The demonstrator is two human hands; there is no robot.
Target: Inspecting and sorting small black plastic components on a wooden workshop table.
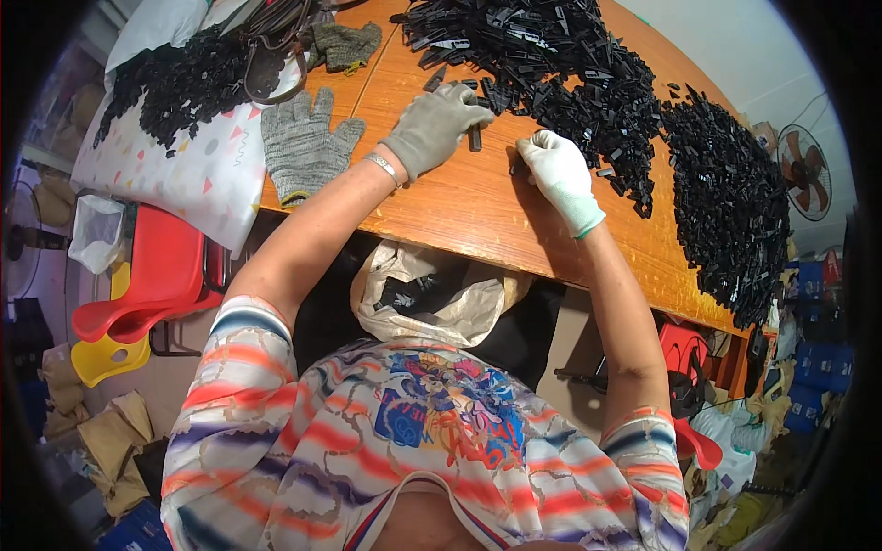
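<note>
A worker in a striped, brightly printed shirt sorts small black plastic parts at a wooden table, seen from a camera worn on the head. The left hand, in a grey knit glove, rests palm down at the near edge of the main heap of black plastic parts, its fingers curled loosely over a single black plastic piece that lies on the tabletop just beneath the fingertips; whether the hand actually grips it cannot be told. The right hand, in a white glove, sits just beside it with fingers bent inward close to a few loose pieces at the heap's fringe, and what, if anything, it holds is hidden. A second, denser mound of black parts spreads along the table's right side, and a third lot lies on a patterned cloth to the left. A spare grey glove lies flat on the table near the left wrist, and an open sack hangs below the table edge in front of the worker. Judging by the heaps, the work looks far from over: the main pile is large and only a handful of pieces lie separated near the hands.
</note>
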